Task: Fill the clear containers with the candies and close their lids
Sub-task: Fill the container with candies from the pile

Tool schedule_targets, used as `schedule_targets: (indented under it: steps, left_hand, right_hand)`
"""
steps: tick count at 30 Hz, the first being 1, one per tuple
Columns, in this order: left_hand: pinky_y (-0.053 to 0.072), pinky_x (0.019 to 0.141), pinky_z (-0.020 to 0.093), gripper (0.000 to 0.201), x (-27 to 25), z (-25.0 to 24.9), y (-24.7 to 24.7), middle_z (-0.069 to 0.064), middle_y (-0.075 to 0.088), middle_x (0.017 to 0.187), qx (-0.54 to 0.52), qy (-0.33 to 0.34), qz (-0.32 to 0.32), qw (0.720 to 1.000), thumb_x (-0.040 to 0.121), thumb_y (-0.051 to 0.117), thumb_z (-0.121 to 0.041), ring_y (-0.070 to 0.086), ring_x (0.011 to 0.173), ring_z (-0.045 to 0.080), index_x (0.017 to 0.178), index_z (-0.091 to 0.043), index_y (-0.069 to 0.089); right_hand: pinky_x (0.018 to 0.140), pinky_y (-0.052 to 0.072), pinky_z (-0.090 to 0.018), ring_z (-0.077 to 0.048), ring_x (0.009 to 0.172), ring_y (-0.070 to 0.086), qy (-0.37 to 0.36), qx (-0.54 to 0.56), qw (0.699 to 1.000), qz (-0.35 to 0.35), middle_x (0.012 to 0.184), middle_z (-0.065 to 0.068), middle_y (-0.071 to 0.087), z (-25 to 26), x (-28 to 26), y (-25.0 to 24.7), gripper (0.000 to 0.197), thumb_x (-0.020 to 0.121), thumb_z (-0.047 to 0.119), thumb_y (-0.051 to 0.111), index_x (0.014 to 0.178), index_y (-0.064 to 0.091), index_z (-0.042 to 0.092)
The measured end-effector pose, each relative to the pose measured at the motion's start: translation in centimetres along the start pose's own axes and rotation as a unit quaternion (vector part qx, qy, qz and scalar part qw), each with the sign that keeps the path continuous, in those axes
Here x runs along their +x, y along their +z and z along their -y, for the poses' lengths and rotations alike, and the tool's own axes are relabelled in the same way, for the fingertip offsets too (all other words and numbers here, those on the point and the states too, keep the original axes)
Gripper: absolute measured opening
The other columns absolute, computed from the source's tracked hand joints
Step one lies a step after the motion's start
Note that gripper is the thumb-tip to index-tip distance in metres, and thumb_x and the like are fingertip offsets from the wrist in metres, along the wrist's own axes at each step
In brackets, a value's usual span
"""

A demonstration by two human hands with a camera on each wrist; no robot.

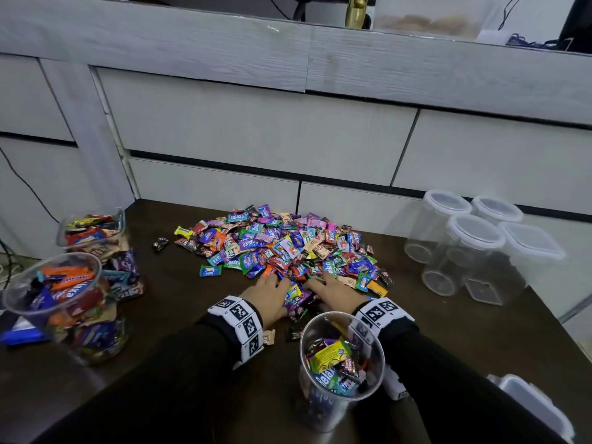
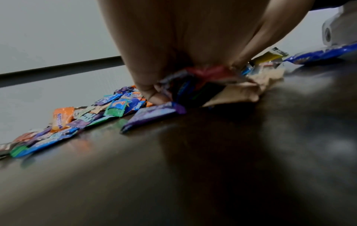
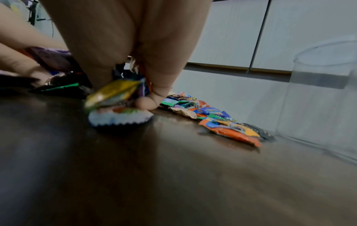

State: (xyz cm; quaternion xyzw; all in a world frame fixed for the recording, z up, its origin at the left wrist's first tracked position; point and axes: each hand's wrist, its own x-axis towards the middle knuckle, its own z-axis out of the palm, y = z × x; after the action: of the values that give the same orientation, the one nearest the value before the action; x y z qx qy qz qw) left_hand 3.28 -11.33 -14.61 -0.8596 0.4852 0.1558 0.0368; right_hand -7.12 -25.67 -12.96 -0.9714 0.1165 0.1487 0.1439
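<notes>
At the near edge of the candy pile (image 1: 282, 248), on the dark table (image 1: 179, 299), both hands are down among the wrappers. The left hand (image 1: 267, 294) and right hand (image 1: 334, 293) face each other with a clump of candies (image 1: 296, 294) gathered between them. The wrist views show the fingers of each hand curled down into the wrappers, grasping a bunch; the left fingers (image 2: 154, 94) pinch purple and red packets, the right fingers (image 3: 148, 100) hold a yellow one against others.

Just in front of the person stands the open container (image 1: 341, 370), lidless, upright, mouth facing up, its long axis vertical, partly filled. Two filled jars (image 1: 64, 302) stand at the left without lids; four empty lidded jars (image 1: 474, 248) stand at the right, also upright.

Judgement: the step in hand is scooping a load to drop into the near container. It is best done by closing both hands together under the clump, lifting it as one, and releasing directly over the mouth, low enough that slippery wrappers do not spill past the rim. The container is light-looking and close to both forearms; a sleeve could tip it.
</notes>
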Motion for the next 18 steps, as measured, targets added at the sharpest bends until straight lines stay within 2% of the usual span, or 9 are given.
schedule_targets:
  steps: [3,6,9,11,13,15,17,18]
  left_hand:
    - [0.044,0.093,0.046,0.041,-0.1,0.3,-0.6,0.019,0.043,0.134,-0.033,-0.012,0.017,0.999,0.101,0.046,-0.03,0.049,0.118,0.037,0.133,-0.008,0.032]
    - [0.046,0.088,0.044,0.041,-0.6,0.8,-1.0,0.016,0.05,0.127,-0.066,-0.029,0.0,0.997,0.102,0.043,-0.038,0.055,0.113,0.035,0.13,-0.009,0.035]
    - [0.046,0.079,0.036,0.043,-1.1,1.1,-1.7,0.007,0.056,0.104,-0.115,-0.031,-0.046,0.992,0.1,0.042,-0.045,0.059,0.101,0.027,0.125,-0.011,0.039]
    - [0.047,0.075,0.034,0.048,-1.6,1.1,-2.4,0.006,0.058,0.1,-0.134,-0.032,-0.08,0.987,0.1,0.04,-0.049,0.059,0.094,0.024,0.129,-0.011,0.039]
    - [0.049,0.08,0.036,0.055,-2.0,0.9,-3.3,0.011,0.061,0.11,-0.141,-0.032,-0.104,0.984,0.1,0.038,-0.051,0.06,0.099,0.026,0.136,-0.01,0.037]
    - [0.049,0.083,0.036,0.059,-2.3,0.8,-4.3,0.012,0.062,0.112,-0.156,-0.032,-0.125,0.979,0.1,0.037,-0.052,0.061,0.1,0.026,0.14,-0.009,0.035]
    - [0.048,0.075,0.035,0.061,-2.7,0.5,-5.3,0.009,0.061,0.097,-0.177,-0.027,-0.145,0.973,0.099,0.037,-0.053,0.06,0.089,0.024,0.141,-0.008,0.034]
    - [0.044,0.069,0.033,0.061,-3.0,0.2,-5.8,0.005,0.057,0.088,-0.188,-0.023,-0.157,0.969,0.099,0.037,-0.053,0.058,0.082,0.023,0.14,-0.008,0.035]
  right_hand:
    - [0.091,0.043,-0.037,-0.038,0.109,0.052,0.002,0.022,1.0,0.001,0.129,-0.021,0.038,-0.3,-0.5,-0.5,0.047,0.088,-0.006,0.041,0.13,0.042,0.014]
    - [0.096,0.042,-0.036,-0.034,0.11,0.052,0.002,0.056,0.998,-0.029,0.125,-0.016,0.045,-0.8,-1.3,-1.0,0.045,0.084,-0.009,0.042,0.123,0.049,0.012]
    - [0.093,0.04,-0.029,-0.028,0.109,0.052,0.002,0.079,0.993,-0.087,0.122,-0.013,0.05,-1.3,-2.4,-1.5,0.04,0.084,-0.008,0.046,0.117,0.054,0.013]
    - [0.092,0.039,-0.027,-0.024,0.11,0.052,-0.01,0.095,0.988,-0.122,0.12,-0.009,0.055,-1.6,-3.3,-2.1,0.038,0.083,-0.01,0.047,0.113,0.056,0.011]
    - [0.09,0.038,-0.025,-0.023,0.109,0.053,-0.02,0.109,0.983,-0.148,0.117,-0.007,0.057,-1.8,-4.3,-2.9,0.036,0.082,-0.011,0.047,0.111,0.056,0.008]
    - [0.086,0.038,-0.02,-0.022,0.105,0.055,-0.029,0.126,0.975,-0.18,0.112,-0.006,0.06,-1.6,-5.4,-3.8,0.032,0.083,-0.011,0.049,0.109,0.057,0.007]
    - [0.084,0.039,-0.017,-0.021,0.102,0.057,-0.044,0.141,0.967,-0.208,0.108,-0.005,0.062,-1.3,-6.5,-4.8,0.029,0.084,-0.01,0.051,0.107,0.058,0.005]
    - [0.085,0.041,-0.019,-0.02,0.101,0.058,-0.05,0.145,0.964,-0.216,0.108,-0.005,0.063,-1.0,-7.1,-5.2,0.027,0.085,-0.008,0.053,0.107,0.058,0.006]
